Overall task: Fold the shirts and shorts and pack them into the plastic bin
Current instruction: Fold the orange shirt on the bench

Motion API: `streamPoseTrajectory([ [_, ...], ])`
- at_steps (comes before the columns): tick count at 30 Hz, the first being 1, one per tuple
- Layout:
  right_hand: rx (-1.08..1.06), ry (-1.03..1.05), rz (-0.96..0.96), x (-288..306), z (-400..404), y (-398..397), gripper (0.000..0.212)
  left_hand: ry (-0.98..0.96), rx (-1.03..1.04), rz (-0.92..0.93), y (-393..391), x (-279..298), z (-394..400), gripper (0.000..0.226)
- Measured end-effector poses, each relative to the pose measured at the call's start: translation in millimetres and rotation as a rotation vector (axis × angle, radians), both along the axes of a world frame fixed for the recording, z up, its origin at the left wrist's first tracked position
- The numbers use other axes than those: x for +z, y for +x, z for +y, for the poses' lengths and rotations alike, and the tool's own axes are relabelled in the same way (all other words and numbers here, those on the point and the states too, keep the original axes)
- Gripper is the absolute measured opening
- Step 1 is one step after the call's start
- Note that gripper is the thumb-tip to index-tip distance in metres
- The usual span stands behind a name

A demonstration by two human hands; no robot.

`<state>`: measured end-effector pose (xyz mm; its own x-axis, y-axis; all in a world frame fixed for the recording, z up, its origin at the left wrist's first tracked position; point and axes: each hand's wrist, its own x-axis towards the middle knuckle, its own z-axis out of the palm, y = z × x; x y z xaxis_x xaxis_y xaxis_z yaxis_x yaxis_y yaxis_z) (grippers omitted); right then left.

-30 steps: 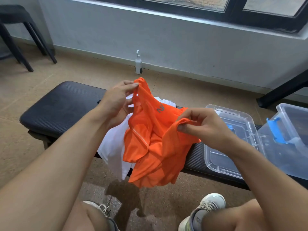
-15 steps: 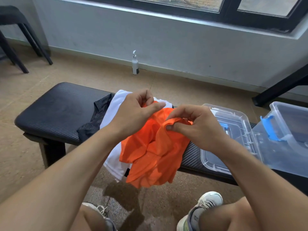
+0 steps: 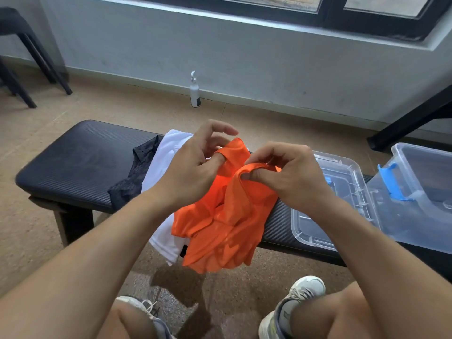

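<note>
Looking down from head height, we see two bare forearms reaching toward a crumpled, shiny orange fabric garment (image 3: 220,223) held up over the near edge of a black padded bench (image 3: 73,165) with a fine ribbed, carbon-weave texture. The left hand (image 3: 193,167) has its thumb tucked under an orange hem and its fingers curled loosely above it, the index finger lifted free. The right hand (image 3: 291,174) pinches a rolled orange edge between thumb and bent fingers. The garment hangs bunched between the hands, its long axis running roughly downward, its lower folds drooping past the bench edge toward the speckled tan floor (image 3: 36,241). We cannot tell whether it is a shirt or shorts.

Behind it on the bench lie a smooth white garment (image 3: 161,167), spilling over the near edge, and a dark mesh garment (image 3: 134,174) to its left. At the right sit a clear plastic bin lid (image 3: 342,192), lying flat, and just beside it a clear plastic bin (image 3: 420,192) with a blue latch (image 3: 391,182). A small white pump bottle (image 3: 195,90) stands upright on the floor by the grey wall (image 3: 244,57).
</note>
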<state>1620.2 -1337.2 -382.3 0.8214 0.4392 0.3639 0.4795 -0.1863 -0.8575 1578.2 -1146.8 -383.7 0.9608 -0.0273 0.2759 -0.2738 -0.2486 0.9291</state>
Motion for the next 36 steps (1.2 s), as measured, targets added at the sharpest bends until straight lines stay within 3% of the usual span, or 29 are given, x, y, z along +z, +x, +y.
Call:
streamPoseTrajectory([
  [3, 0.042, -0.001, 0.189, -4.6, -5.5, 10.2, 0.044, -0.007, 0.021, -0.008, 1.4, 1.1, 2.4, 0.018],
  [5, 0.087, -0.070, 0.285, -11.6, -6.3, 14.4, 0.058, 0.099, 0.069, -0.027, 2.3, 0.3, 3.8, 0.019],
  [8, 0.086, -0.128, 0.262, -20.9, -2.4, 15.7, 0.042, 0.272, 0.198, -0.134, 7.6, -5.9, 7.8, 0.019],
  [12, 0.027, -0.055, 0.187, -20.2, 1.7, 12.9, 0.018, 0.287, 0.343, -0.166, 12.4, -7.3, 9.9, 0.010],
  [22, -0.099, 0.068, 0.009, -6.2, 6.2, 0.0, 0.020, -0.107, -0.149, 0.172, 1.7, -7.0, 2.9, 0.025],
  [25, -0.134, 0.027, -0.034, -10.4, 5.1, 2.8, 0.023, -0.079, -0.188, 0.160, -2.6, -5.4, -1.5, 0.024],
  [30, -0.093, -0.125, -0.066, -10.2, 3.8, 2.8, 0.032, 0.007, 0.010, 0.061, -1.3, -5.3, -6.1, 0.017],
  [33, 0.004, -0.344, -0.132, -10.5, -5.4, 7.5, 0.045, -0.030, 0.297, 0.027, 7.5, -4.3, 5.7, 0.016],
  [36, 0.039, -0.402, -0.287, -5.8, -6.0, 5.2, 0.060, -0.129, 0.565, 0.038, 21.6, -6.8, 29.9, 0.022],
])
